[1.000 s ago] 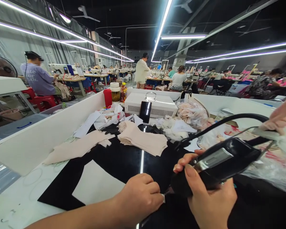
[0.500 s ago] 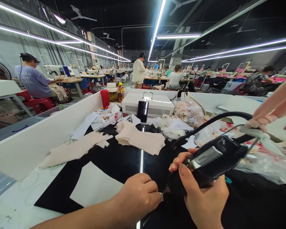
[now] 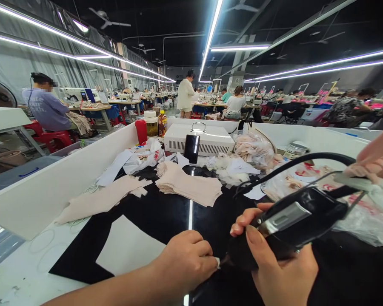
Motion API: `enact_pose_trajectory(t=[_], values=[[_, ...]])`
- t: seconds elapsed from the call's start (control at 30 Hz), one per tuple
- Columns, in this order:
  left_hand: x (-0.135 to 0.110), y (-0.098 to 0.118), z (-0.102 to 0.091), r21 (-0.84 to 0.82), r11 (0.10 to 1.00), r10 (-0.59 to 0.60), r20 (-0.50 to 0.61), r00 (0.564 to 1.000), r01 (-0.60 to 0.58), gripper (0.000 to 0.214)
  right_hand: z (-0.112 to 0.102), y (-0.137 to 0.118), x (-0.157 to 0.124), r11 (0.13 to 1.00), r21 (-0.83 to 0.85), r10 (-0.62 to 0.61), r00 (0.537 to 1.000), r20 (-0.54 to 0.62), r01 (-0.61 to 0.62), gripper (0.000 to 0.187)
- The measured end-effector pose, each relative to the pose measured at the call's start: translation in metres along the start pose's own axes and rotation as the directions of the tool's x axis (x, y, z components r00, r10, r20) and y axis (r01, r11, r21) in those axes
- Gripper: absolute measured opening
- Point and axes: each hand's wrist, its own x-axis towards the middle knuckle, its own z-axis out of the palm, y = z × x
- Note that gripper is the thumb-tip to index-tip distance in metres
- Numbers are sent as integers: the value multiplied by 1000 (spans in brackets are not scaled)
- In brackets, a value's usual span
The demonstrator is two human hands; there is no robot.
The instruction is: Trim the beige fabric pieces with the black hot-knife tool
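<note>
My right hand (image 3: 282, 267) is wrapped round a black corded hand tool (image 3: 293, 221) with a silver plate on its side; the tip points left and down at the black work surface (image 3: 159, 214). My left hand (image 3: 187, 261) is curled in a pinch right at that tip, pressing a tiny pale piece I cannot make out. The tool's black cable (image 3: 293, 163) arcs up and away to the right. A stack of beige fabric pieces (image 3: 190, 187) lies behind my hands.
A white metal box (image 3: 199, 140) with a phone (image 3: 192, 148) leaning on it stands at the back, beside a red cup (image 3: 141, 131) and jars. Loose beige fabric (image 3: 98, 199) lies left, plastic bags (image 3: 367, 221) right. White walls edge the table. Other people sit at distant sewing stations.
Both hands have stayed at the same spot with the tool tip against the pinched piece; only the view has shifted slightly.
</note>
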Motion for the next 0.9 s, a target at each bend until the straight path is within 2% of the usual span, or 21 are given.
enact_pose_trajectory(t=[0.23, 0.47, 0.73, 0.9], values=[[-1, 0, -3, -14, 1000, -9, 44, 999, 10, 26, -1, 1, -2, 1000, -18, 18, 1000, 22, -17, 33], [-10, -3, -27, -8, 998, -58, 199, 978, 60, 19, -4, -2, 0, 998, -44, 40, 999, -17, -41, 42], [-23, -2, -28, 10, 1000, -23, 61, 998, 22, 11, -4, -8, 1, 991, -117, 55, 995, -87, -65, 46], [-23, 1, -29, 76, 997, -23, 117, 993, 14, 9, -6, -11, 0, 980, -183, 58, 994, -96, -75, 47]])
